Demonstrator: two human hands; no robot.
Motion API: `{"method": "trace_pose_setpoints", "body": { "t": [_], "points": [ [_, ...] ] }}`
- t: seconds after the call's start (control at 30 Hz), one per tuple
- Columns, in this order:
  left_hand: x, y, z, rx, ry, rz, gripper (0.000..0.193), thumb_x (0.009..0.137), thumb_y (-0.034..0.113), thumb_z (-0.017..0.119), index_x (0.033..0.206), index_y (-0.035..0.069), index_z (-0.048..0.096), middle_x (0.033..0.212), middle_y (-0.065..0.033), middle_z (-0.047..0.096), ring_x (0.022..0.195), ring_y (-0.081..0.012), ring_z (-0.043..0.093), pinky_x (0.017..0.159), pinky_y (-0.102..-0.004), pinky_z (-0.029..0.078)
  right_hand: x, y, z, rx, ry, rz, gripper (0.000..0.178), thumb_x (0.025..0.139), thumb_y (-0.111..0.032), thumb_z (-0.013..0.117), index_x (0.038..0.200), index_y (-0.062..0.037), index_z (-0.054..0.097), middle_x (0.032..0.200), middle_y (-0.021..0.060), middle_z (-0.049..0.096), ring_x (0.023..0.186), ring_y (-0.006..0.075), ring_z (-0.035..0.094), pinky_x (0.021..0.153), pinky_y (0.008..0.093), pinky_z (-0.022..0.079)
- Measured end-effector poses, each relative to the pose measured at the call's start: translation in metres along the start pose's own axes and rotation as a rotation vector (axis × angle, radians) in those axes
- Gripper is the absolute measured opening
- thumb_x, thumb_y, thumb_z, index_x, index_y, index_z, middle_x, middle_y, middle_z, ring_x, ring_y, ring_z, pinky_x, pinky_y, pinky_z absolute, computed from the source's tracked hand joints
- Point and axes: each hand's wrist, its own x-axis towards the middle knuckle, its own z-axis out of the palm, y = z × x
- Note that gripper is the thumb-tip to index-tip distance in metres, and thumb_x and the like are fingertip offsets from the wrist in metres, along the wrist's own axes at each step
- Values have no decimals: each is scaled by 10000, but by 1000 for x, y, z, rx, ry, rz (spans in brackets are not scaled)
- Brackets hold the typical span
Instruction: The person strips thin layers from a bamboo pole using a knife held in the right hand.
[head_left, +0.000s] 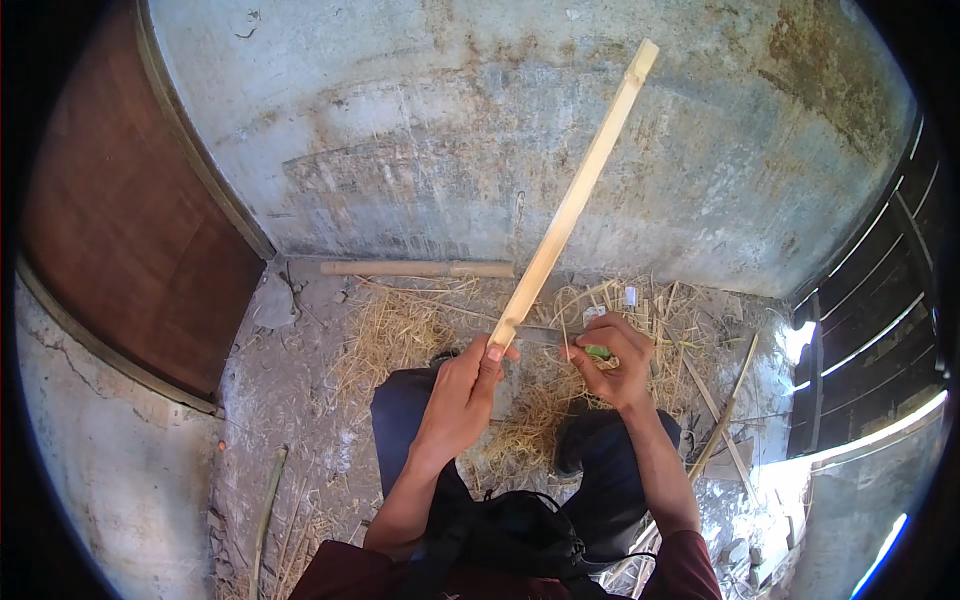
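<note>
A long pale split bamboo strip [570,205] slants up and to the right from my left hand [462,392], whose fingers and thumb are wrapped round its lower end. Joint ridges show near its top and just above my grip. My right hand [618,358] is closed at the end of a knife with a narrow grey blade [541,334], which reaches left to the strip's lower part. The handle is hidden by the fingers. A thin curled bamboo sliver [562,312] rises beside my right fingertips. Something green [598,352] shows behind that hand, too covered to identify.
Pale shavings [400,325] litter the dirt floor around my feet. A bamboo pole [418,269] lies along the stained wall [400,150]. More sticks [727,415] lie at right, and a greenish stick [268,515] at left. A brown door panel [140,210] and dark slats [870,320] flank me.
</note>
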Motion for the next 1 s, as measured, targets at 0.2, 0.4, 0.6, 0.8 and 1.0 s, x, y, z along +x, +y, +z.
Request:
{"method": "trace_pose_setpoints", "body": {
  "t": [0.2, 0.4, 0.6, 0.8, 1.0],
  "points": [
    [-3, -2, 2, -138, 40, -4, 384, 1151, 219, 503, 1493, 88, 385, 872, -1, 527, 742, -78, 438, 638, -252, 382, -7, 3, -2, -85, -106, -51, 278, 752, -136, 989, 831, -56, 736, 869, 117, 731, 697, 237, 724, 570, 335, 532],
    [-4, 15, -1, -142, 45, -33, 448, 1124, 183, 576, 1497, 84, 350, 910, -32, 585, 756, -86, 467, 659, -255, 391, -5, -3, 0, -103, -85, -89, 234, 737, -144, 988, 803, -93, 770, 834, 76, 735, 631, 209, 706, 531, 333, 524],
    [-1, 4, -1, 38, 98, 4, 411, 1129, 268, 668, 1383, 28, 450, 915, -53, 678, 821, -112, 598, 688, -289, 484, -5, -9, 2, -144, -59, -107, 219, 737, -156, 987, 799, -117, 780, 819, 42, 729, 605, 188, 696, 515, 330, 525],
    [2, 1, 1, 99, 109, 34, 326, 1124, 267, 672, 1237, -7, 536, 804, -79, 650, 708, -132, 609, 629, -320, 496, -6, -11, 3, -145, -43, -105, 247, 726, -145, 996, 786, -90, 763, 822, 78, 737, 614, 205, 705, 518, 330, 526],
    [5, 6, 4, 218, 163, 74, 348, 1122, 316, 670, 1131, -32, 658, 728, -91, 639, 598, -141, 561, 559, -341, 440, -7, -15, 5, -155, -12, -90, 262, 724, -119, 1001, 784, -63, 751, 824, 124, 746, 625, 227, 718, 517, 334, 529]
  ]
}}
